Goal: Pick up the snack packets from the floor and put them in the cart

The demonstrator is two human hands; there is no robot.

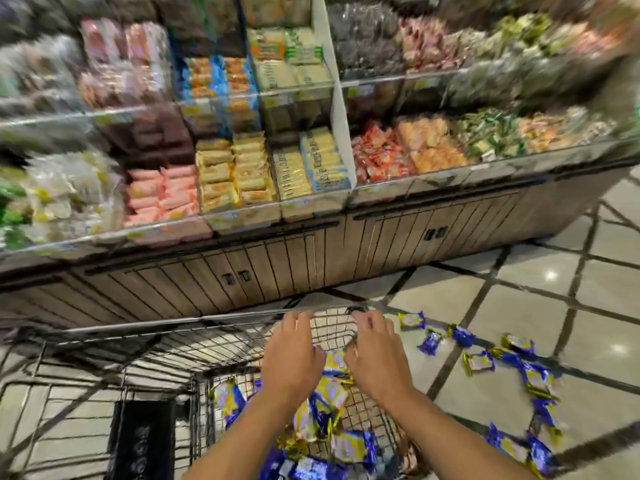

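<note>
A wire shopping cart [180, 341] stands below me, and several blue and yellow snack packets [349, 445] lie in its basket. Both my hands hover over the basket, palms down. My left hand [292, 355] has relaxed, spread fingers and holds nothing. My right hand [375, 351] is likewise empty, with loosely bent fingers. One packet [334, 363] shows between the two hands, apart from them. More of the same packets [481, 362] are scattered on the tiled floor to the right of the cart, with a further packet [412, 320] near the cart's front corner.
A long snack display [242, 168] with clear bins rises ahead, over a wood-panelled base [277, 265] that sits close to the cart's front. Shiny tiled floor [554, 306] opens to the right. A dark panel [142, 441] hangs on the cart's left part.
</note>
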